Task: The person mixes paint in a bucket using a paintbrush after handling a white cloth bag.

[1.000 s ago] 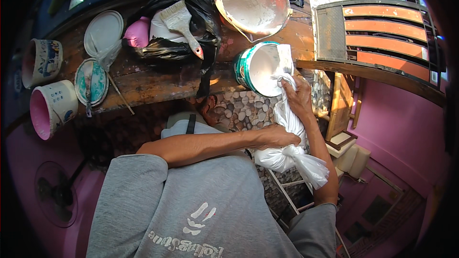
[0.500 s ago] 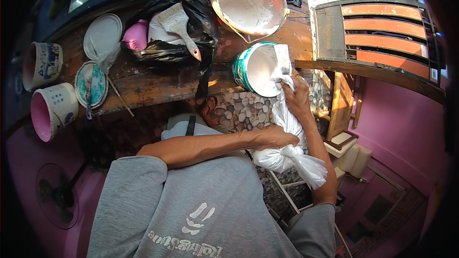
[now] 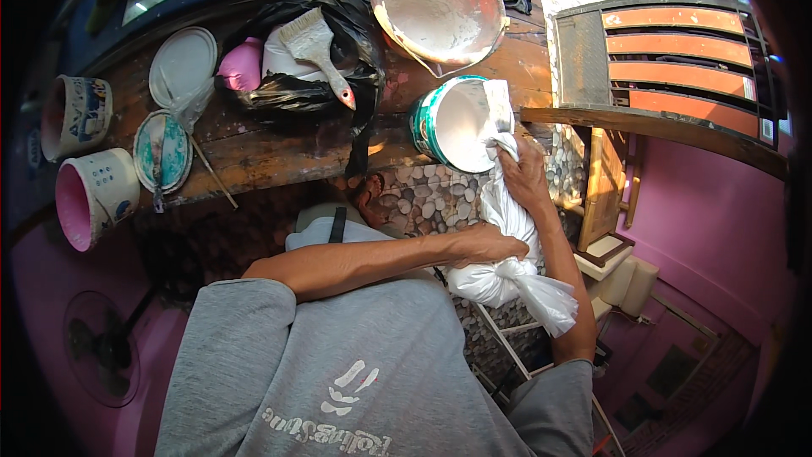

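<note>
A long white plastic bag (image 3: 506,204), twisted along its length and knotted at its lower end, hangs between my two hands. My right hand (image 3: 524,176) is closed round its upper part, beside the rim of a green and white bucket (image 3: 429,129). Just above the knot, my left hand (image 3: 489,245) grips the bag from the left side, its fingertips partly hidden by the plastic. The bag's upper end reaches over the bucket's right rim, where a pale flat piece (image 3: 499,101) stands up. Whitish material coats the inside of the bucket.
Behind the bucket a large orange pail (image 3: 486,30) with whitish residue stands on the wooden table (image 3: 288,142). To the left are a paintbrush (image 3: 315,46) on a black plastic bag (image 3: 292,95), lids, a stick and two tubs. A slatted bench (image 3: 677,46) stands at right.
</note>
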`<state>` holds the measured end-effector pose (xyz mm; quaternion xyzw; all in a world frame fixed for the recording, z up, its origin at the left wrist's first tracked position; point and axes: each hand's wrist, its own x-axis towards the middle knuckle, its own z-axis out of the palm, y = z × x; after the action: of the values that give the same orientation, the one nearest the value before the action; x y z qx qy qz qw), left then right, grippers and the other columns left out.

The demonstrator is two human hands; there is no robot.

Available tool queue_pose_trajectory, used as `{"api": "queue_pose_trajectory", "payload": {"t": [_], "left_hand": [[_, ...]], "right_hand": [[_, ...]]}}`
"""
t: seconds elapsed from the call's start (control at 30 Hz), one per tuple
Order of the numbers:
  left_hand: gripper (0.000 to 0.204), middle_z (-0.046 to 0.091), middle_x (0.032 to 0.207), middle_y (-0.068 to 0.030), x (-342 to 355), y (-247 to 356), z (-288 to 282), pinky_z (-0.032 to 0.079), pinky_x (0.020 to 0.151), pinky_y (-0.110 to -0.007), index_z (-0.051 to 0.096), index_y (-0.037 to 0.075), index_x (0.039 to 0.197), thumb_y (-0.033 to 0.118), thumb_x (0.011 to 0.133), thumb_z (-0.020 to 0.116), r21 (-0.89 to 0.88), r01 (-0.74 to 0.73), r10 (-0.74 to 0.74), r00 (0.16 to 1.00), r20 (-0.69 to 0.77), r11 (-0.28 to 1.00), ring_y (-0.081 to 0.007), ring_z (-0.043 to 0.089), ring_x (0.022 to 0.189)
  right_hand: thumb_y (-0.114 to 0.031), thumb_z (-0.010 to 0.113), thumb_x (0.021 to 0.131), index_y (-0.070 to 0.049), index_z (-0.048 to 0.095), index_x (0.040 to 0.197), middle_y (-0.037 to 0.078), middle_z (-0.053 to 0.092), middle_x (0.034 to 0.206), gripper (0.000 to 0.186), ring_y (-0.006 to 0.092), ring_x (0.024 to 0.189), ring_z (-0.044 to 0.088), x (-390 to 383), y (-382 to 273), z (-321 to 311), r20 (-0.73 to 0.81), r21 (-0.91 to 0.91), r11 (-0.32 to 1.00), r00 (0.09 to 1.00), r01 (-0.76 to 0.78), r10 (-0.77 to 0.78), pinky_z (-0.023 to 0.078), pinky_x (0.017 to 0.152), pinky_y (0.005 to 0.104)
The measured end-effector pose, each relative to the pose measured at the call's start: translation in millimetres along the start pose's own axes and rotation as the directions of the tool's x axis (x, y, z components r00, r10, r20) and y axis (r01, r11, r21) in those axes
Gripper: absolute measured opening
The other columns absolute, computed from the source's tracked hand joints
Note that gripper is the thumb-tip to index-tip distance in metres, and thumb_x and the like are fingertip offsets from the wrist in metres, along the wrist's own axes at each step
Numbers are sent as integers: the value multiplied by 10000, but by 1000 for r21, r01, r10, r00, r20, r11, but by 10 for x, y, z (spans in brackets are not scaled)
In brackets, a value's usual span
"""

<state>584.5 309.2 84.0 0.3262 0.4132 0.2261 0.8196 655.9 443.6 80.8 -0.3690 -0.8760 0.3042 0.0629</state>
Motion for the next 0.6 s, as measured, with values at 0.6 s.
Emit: {"api": "queue_pose_trajectory", "payload": {"t": [0.6], "left_hand": [[609,631,917,-226,-209,76,-52,441,734,-380,647,-38,887,533,693,564,86,-15,13,1000,22,996,-293,563,813]], "right_hand": [[-287,596,845,37,569,907,164,599,811,331,209,768,559,2,-186,-87,96,77,944,945,-320,313,444,734,333]]}}
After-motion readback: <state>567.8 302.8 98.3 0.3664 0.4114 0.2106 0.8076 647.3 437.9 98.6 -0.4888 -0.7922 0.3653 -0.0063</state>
